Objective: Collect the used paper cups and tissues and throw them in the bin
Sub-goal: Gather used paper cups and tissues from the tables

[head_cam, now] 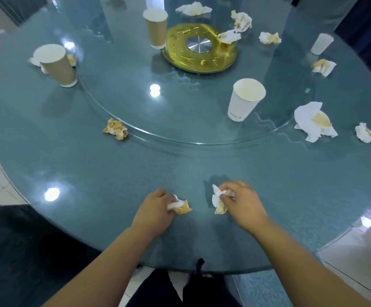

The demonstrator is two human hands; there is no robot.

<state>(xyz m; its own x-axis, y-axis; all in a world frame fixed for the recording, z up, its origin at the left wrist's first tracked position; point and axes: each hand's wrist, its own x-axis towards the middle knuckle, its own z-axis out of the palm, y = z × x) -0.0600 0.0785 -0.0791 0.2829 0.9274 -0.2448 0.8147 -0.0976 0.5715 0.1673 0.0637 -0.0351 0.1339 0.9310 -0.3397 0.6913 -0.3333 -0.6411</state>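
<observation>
1. Two hands work at the near edge of the round glass table (113,173): the left hand (155,207) has its fingers curled round a stained tissue wad (181,207) that sticks out to its right
2. Just beside it, the right hand (240,200) pinches a white crumpled tissue (218,201) that hangs from its fingertips on the left side; the two tissues are near each other but apart
3. Farther out on the left, a yellow-stained tissue ball (115,129) lies against the rim of the glass turntable (135,96), well apart from both hands
4. On the turntable, ahead of the right hand, a white paper cup (245,99) stands upright; off its rim to the right lie a large stained tissue (314,121) and a small tissue ball (365,132)
5. At far left a brown paper cup (57,65) stands with tissue scraps (71,59) behind it
6. A second brown cup (155,27) stands beside the gold hub (199,48) in the middle, and a hub tissue (230,37) rests on that hub's right edge
7. Beyond lie more crumpled tissues (242,21), and a far white cup (322,43) stands at the right edge
</observation>
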